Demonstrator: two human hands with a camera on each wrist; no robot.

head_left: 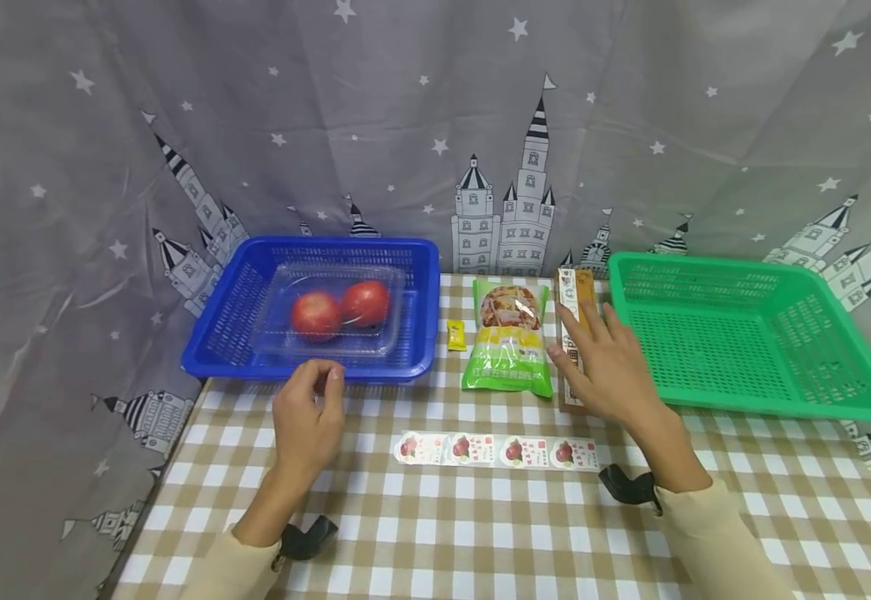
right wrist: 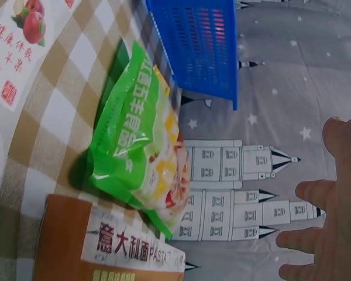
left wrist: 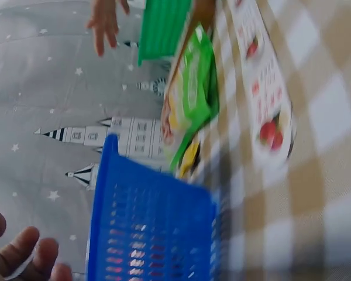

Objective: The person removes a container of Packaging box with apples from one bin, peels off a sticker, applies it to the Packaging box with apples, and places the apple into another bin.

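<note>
Hovering the right hand [head_left: 606, 365], fingers spread wide, over the pasta box [right wrist: 108, 249] just right of the green food bag [head_left: 510, 337]. Hanging the left hand [head_left: 310, 417] well left of that bag, fingers kinda bent. Also spotting the sticker strip [head_left: 497, 451] in front of it.

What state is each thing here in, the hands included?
Left hand: fingers loosely curled, holding nothing.
Right hand: fingers spread, holding nothing.
Blue basket: upright, loaded.
Clear container: looks closed, two red fruits inside.
Green packet: lying flat, looks sealed.
Yellow sachet: lying flat.
Pasta box: lying down; can't tell whether sealed.
Sticker strip: flat, printed side up.
Green basket: upright, open-topped.
</note>
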